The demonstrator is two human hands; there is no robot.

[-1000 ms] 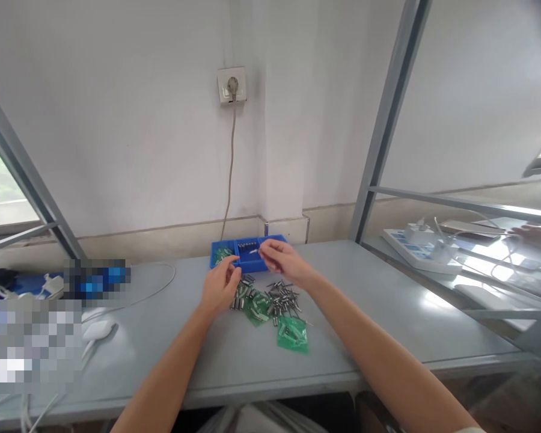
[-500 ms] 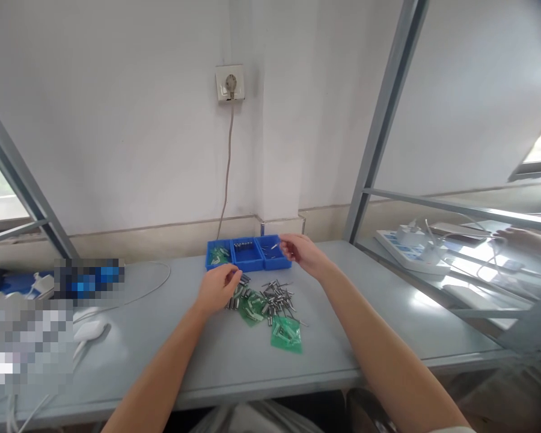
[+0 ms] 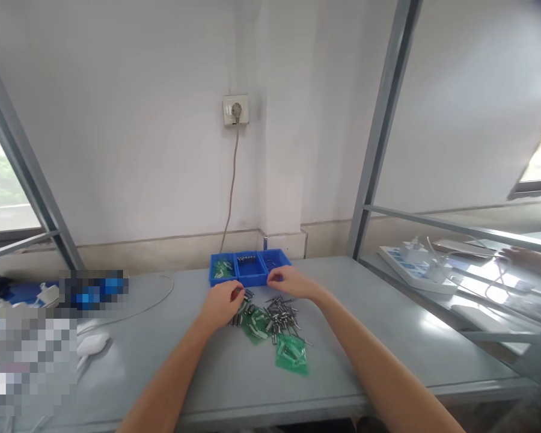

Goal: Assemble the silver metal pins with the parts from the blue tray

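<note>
A blue tray [image 3: 252, 280] with three compartments stands at the back of the table. Small green bags [image 3: 223, 269] lie in its left compartment, a row of short metal cylinders [image 3: 246, 258] in the middle one, and a few thin metal pins [image 3: 270, 262] in the right one. My right hand [image 3: 293, 281] is just in front of the tray's right part, fingers pinched; what they hold, if anything, is hidden. My left hand [image 3: 222, 305] is curled closed beside the metal cylinders on the table [image 3: 237, 319]; its fingertips' contents cannot be made out. A pile of metal pins [image 3: 283, 314] lies between my forearms.
Green bags with pale pieces lie near the pile, one in front [image 3: 291, 353] and one behind [image 3: 255, 325]. A white adapter with cable [image 3: 93, 343] lies at left. Metal frame posts [image 3: 379, 138] flank the table. A power strip [image 3: 410, 267] and another person's hand [image 3: 527, 257] are at right.
My right hand has moved from the tray's right compartment left and toward me, to the tray's front edge. The pin seen at its fingertips no longer shows. My left hand stays by the cylinders.
</note>
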